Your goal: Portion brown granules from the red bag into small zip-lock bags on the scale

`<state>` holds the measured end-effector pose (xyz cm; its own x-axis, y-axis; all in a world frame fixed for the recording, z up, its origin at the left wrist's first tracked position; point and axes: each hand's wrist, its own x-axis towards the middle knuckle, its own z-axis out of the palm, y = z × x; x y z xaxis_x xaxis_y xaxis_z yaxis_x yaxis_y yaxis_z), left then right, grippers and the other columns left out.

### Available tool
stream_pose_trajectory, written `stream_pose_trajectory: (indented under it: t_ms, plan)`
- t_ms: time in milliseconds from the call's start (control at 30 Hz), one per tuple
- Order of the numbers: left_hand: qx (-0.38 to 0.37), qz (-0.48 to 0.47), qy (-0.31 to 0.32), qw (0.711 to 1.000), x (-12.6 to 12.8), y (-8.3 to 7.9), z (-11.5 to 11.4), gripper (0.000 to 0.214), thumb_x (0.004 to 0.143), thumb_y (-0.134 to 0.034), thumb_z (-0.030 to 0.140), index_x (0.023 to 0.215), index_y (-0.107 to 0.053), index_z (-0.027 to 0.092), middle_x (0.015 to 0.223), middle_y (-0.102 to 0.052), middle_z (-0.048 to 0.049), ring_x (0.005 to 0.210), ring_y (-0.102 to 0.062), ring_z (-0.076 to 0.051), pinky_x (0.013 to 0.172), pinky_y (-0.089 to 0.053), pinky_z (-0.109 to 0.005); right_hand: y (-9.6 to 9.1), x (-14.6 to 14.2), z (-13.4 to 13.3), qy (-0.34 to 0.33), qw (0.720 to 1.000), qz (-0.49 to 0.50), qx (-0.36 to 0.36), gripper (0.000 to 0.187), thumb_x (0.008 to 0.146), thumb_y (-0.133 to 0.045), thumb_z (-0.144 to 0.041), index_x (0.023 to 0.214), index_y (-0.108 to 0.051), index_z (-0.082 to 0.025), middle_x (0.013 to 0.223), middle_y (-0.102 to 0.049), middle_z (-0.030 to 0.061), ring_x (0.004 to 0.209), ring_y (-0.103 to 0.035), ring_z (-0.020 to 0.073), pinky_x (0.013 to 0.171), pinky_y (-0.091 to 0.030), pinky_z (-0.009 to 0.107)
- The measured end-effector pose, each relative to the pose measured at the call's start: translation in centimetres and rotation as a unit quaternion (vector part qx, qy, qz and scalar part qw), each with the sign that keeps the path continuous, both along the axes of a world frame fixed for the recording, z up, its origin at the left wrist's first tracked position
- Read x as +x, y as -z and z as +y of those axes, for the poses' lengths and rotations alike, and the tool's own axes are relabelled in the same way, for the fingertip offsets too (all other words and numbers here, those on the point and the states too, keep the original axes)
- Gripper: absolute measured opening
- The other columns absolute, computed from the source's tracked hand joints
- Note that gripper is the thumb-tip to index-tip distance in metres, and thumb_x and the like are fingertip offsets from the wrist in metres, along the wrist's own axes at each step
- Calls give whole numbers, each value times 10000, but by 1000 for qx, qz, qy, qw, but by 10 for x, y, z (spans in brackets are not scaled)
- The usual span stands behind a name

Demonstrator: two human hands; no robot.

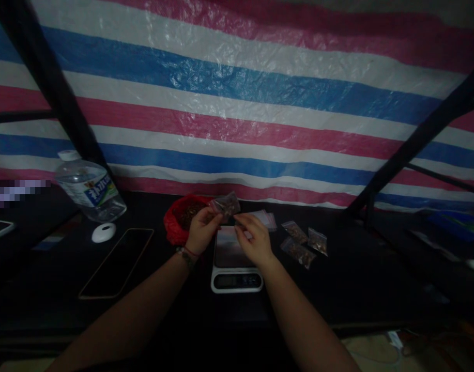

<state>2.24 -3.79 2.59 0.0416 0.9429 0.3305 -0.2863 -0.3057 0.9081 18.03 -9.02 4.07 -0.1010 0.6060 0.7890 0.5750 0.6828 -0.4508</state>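
Observation:
My left hand point(202, 227) is closed on a small clear zip bag point(229, 203) with brown bits in it, held up above the back edge of a white kitchen scale point(237, 283). My right hand point(255, 238) hovers over the scale's plate, thumb and fingers drawn together beside the bag; whatever is between them is too small and dark to make out. Left of the scale, a red plastic bag point(174, 227) lies spread open with brown loose material inside. Several flat zip bags point(268, 220) lie just behind my right hand. Three filled zip bags point(299, 252) rest to the right.
On the black table point(337, 289), a phone point(118, 263), a white rounded case point(104, 232) and a large clear bottle point(91, 191) stand or lie to the left. Dark slanted posts point(411, 150) rise on both sides before a striped plastic sheet point(237, 119).

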Motion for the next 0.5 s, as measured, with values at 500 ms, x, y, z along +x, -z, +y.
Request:
stream_pose_trajectory:
  t_ms: [500]
  plan:
    - [206,246,33,947,-4,2,-11,295,895,-488,354,713,-595,147,565,-592,7,494,-540,-92,496,-418,-188,10,-8,2,12,999,-14,-46,313,845,-590,-253,1154,-633,-261,990,-611,66,916,-608,170,809,-546,315]
